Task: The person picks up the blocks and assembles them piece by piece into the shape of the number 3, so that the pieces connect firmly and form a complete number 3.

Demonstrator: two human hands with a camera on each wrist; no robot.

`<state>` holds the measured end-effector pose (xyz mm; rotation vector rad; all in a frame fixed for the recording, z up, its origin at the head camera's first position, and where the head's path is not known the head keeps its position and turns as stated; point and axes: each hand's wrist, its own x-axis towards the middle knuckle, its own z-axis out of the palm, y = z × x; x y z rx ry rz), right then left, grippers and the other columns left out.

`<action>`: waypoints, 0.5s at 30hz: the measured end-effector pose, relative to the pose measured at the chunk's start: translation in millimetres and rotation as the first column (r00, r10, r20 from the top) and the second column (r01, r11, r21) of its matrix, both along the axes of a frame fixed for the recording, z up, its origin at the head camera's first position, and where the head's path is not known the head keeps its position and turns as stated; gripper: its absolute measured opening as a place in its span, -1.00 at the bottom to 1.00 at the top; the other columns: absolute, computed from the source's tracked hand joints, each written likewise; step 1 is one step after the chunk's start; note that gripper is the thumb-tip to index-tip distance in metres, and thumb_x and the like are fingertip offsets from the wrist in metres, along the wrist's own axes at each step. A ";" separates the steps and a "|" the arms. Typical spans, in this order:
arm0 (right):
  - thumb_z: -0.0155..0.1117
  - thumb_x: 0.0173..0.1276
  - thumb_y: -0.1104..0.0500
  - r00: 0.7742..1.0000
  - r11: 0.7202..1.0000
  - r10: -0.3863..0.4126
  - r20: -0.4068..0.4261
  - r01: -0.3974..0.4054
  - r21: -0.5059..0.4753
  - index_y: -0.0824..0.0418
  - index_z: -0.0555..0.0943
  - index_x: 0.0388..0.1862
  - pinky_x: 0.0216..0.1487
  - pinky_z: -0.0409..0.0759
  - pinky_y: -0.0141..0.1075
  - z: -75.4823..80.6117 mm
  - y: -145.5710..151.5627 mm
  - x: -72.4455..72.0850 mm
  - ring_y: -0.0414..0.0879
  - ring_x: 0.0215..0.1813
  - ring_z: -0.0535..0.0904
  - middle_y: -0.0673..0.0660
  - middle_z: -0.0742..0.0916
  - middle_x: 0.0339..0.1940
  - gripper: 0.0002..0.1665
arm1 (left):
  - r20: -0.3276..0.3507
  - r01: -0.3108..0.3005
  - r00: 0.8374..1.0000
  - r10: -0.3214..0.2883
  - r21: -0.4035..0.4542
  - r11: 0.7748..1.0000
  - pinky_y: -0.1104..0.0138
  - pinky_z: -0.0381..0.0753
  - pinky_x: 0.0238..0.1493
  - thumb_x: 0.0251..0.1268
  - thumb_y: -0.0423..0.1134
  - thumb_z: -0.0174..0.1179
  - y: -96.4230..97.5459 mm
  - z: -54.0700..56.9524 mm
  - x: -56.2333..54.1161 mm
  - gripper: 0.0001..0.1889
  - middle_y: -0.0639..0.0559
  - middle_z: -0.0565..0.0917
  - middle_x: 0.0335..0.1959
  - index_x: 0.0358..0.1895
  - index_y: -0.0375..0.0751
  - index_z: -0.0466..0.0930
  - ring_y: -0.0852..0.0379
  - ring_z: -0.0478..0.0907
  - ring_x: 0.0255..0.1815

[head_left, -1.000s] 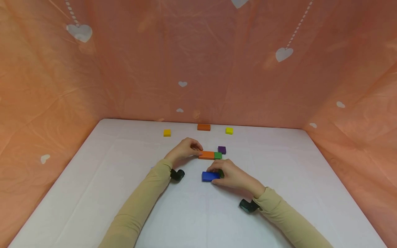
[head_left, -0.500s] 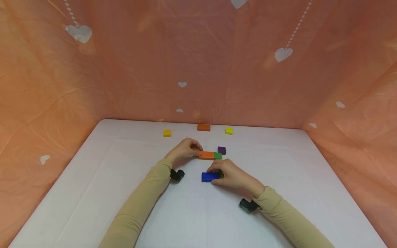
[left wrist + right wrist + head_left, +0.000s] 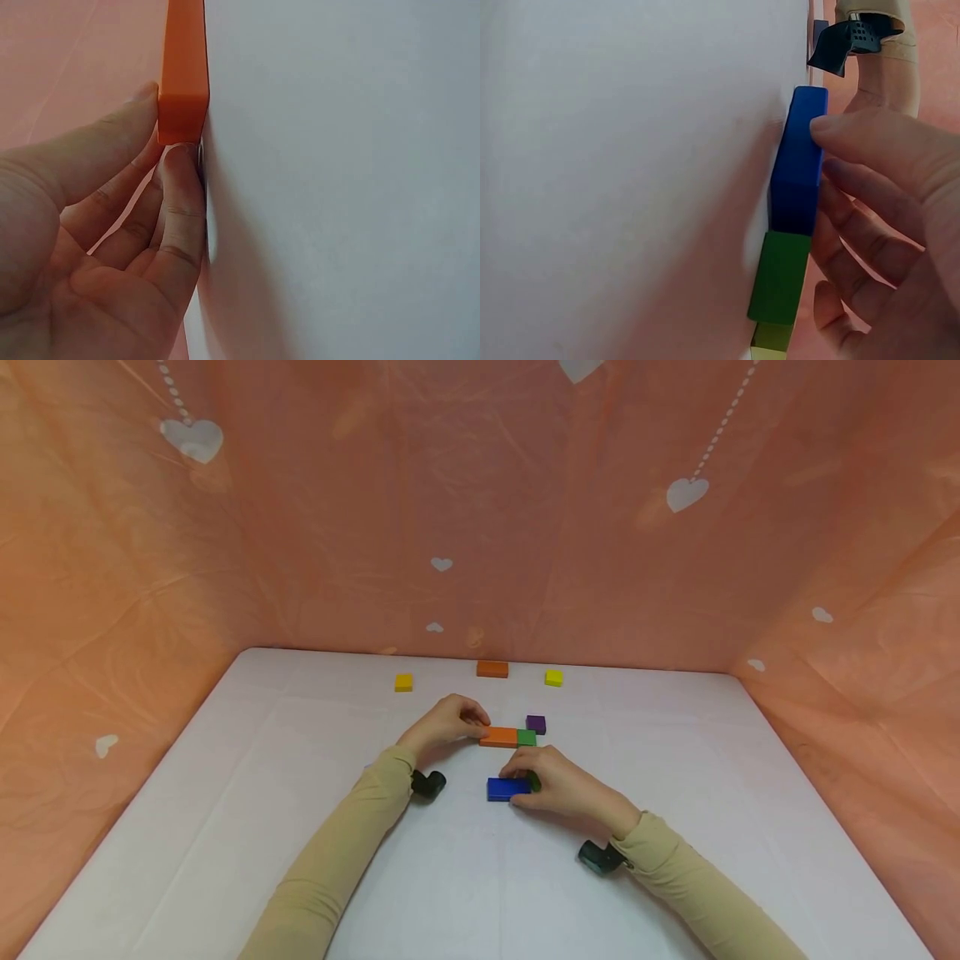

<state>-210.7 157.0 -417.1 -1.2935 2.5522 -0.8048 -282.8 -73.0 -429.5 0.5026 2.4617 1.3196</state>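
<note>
My left hand pinches the left end of an orange block; in the left wrist view the thumb lies along that orange block and a fingertip meets its end. A small green block touches the orange one's right end. Nearer me, my right hand holds a blue block between thumb and fingers. Beside it, partly under that hand, is a dark green block, end to end with the blue block. A yellowish piece shows below, cut off by the frame edge.
A purple block lies just behind the green one. Along the white table's far edge are an amber block, a brown-orange block and a yellow block. Orange cloth walls enclose the back and sides.
</note>
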 end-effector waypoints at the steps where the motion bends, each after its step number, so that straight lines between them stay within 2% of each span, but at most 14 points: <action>1: 0.45 0.16 0.21 1.000 1.000 0.002 0.000 -0.002 -0.002 0.22 0.67 -0.07 0.01 0.52 -0.27 -0.2 0.0 0.0 -0.22 -0.08 0.56 -0.01 0.67 -0.14 -0.67 | -0.003 0.001 1.000 -0.001 -0.003 1.000 0.29 0.49 -0.04 0.19 -0.32 0.33 0.0 0.0 -0.2 -0.84 0.03 0.66 -0.30 -0.18 -0.25 0.67 0.11 0.52 -0.24; 9: 0.45 0.17 0.21 1.000 1.000 -0.009 -0.001 0.009 -0.004 0.20 0.67 -0.08 0.02 0.49 -0.20 -0.4 0.5 1.7 -0.24 -0.09 0.55 -0.04 0.66 -0.15 -0.69 | 0.001 0.007 1.000 -0.007 -0.003 1.000 0.28 0.48 -0.03 0.19 -0.33 0.32 -1.2 0.0 -0.6 -0.85 0.03 0.66 -0.31 -0.18 -0.25 0.68 0.10 0.52 -0.24; 15: 0.44 0.18 0.21 1.000 1.000 -0.012 -0.002 0.012 -0.005 0.21 0.67 -0.08 0.00 0.50 -0.23 0.5 -0.1 2.8 -0.24 -0.10 0.55 -0.03 0.66 -0.15 -0.69 | -0.004 0.012 1.000 -0.012 -0.004 1.000 0.27 0.47 -0.03 0.20 -0.33 0.32 -1.7 -0.7 -1.5 -0.86 0.04 0.65 -0.31 -0.18 -0.24 0.68 0.10 0.51 -0.25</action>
